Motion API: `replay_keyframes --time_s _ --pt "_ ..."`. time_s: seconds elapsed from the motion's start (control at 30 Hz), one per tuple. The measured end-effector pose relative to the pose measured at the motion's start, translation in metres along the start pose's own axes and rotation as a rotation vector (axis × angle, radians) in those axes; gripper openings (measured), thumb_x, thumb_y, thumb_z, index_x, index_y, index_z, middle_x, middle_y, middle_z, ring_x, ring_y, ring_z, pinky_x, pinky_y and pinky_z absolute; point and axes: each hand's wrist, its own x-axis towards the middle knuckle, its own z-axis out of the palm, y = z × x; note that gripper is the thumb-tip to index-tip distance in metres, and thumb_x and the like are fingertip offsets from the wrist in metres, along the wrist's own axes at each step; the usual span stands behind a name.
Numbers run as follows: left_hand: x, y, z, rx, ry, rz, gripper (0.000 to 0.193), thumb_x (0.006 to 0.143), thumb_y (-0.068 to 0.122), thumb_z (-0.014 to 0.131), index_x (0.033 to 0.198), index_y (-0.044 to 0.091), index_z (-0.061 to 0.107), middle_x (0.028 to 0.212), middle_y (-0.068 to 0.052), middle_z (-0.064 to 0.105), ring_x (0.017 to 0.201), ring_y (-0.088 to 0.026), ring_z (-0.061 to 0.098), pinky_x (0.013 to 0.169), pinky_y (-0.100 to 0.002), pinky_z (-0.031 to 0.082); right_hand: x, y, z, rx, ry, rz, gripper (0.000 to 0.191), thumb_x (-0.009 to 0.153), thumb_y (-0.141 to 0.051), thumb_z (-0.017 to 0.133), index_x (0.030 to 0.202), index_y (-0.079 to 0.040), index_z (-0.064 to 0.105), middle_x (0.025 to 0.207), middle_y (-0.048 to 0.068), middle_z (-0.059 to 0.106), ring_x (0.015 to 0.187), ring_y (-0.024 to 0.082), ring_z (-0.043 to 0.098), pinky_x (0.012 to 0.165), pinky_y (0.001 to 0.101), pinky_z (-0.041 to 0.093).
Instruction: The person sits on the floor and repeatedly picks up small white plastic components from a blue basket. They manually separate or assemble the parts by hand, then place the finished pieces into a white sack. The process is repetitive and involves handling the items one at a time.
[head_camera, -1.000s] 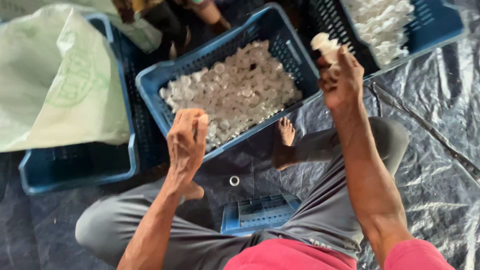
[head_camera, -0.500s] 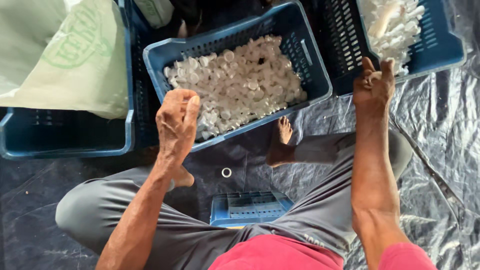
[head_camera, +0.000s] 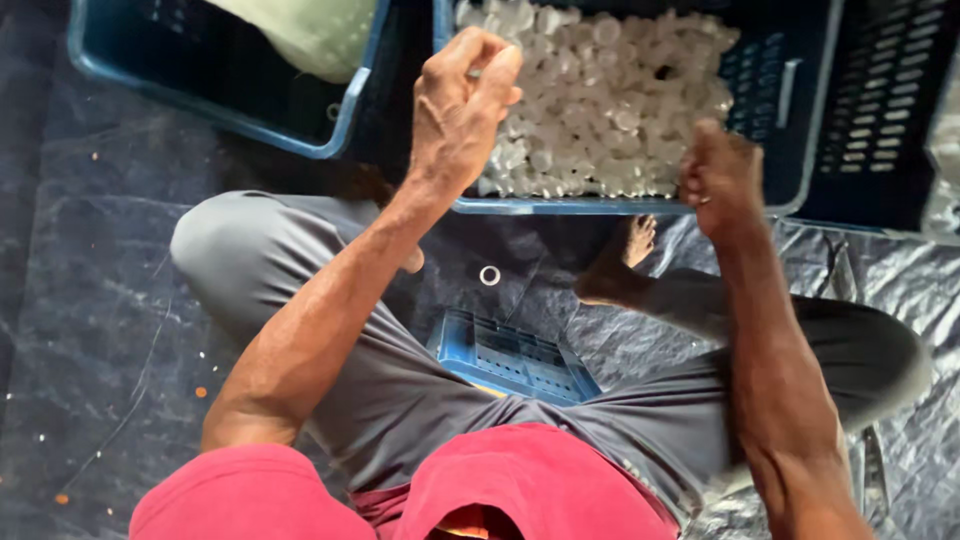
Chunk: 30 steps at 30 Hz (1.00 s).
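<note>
Dark tarp (head_camera: 120, 330), hands over blue crate (head_camera: 800, 110).

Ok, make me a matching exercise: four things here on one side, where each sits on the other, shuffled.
Things:
1. left hand
2. right hand
3. small ring
4. pale sack

Places:
A. on the tarp between the legs
B. in the far left crate
C. fisted above the white pieces
D. at the middle crate's near rim

Pairs: 1-C, 2-D, 3-A, 4-B
</note>
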Motion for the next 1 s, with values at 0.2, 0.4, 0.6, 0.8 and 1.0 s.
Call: replay_keyframes --time_s 0.2,0.4,0.6,0.8,1.0 --pt "0.023 0.002 -0.016 -0.209 0.034 -0.178 0.026 0.099 0.033 0.066 0.097 0.007 0.069 0.086 0.003 0.071 0.077 -0.009 0.076 0.066 -0.026 0.061 0.063 0.031 0.112 -1.155 -0.280 -0.469 0.032 0.085 -0.022 0.078 0.115 -0.014 0.077 0.105 0.017 0.075 0.095 0.036 0.073 0.086 0.0476 0.057" --pt "0.054 -0.006 -0.041 -0.304 0.048 -0.211 0.027 0.102 0.033 0.064 0.101 0.006 0.070 0.091 0.001 0.073 0.079 -0.010 0.075 0.069 -0.026 0.060 0.127 0.068 0.191 -1.519 -0.428 -0.590 0.040 0.084 -0.021 0.076 0.123 -0.013 0.071 0.107 0.018 0.074 0.101 0.041 0.069 0.085 0.0556 0.053" --pt "0.059 -0.004 -0.056 -0.327 0.060 -0.211 0.029 0.102 0.033 0.063 0.102 0.005 0.070 0.095 0.001 0.074 0.081 -0.010 0.075 0.070 -0.026 0.061 0.143 0.078 0.217 -1.548 -0.323 -0.445 0.019 0.095 -0.012 0.068 0.114 -0.009 0.072 0.099 0.014 0.074 0.087 0.030 0.065 0.075 0.0468 0.050" --pt "0.035 -0.003 -0.056 -0.031 0.012 -0.210 0.028 0.099 0.032 0.063 0.101 0.005 0.071 0.084 -0.007 0.076 0.079 -0.016 0.077 0.073 -0.032 0.060 0.093 0.032 0.165 -0.556 -0.167 -0.078 0.025 0.095 -0.009 0.065 0.117 -0.001 0.073 0.087 0.007 0.073 0.063 0.013 0.054 0.055 0.0304 0.043" --pt "-0.026 0.001 -0.021 0.191 -0.058 0.320 0.025 0.104 0.030 0.056 0.103 0.006 0.065 0.096 -0.016 0.069 0.092 -0.035 0.069 0.080 -0.045 0.055 -0.041 -0.040 0.131 0.034 -0.277 0.071 0.026 0.096 -0.009 0.060 0.120 -0.003 0.069 0.079 0.007 0.068 0.050 0.006 0.051 0.042 0.0204 0.038"
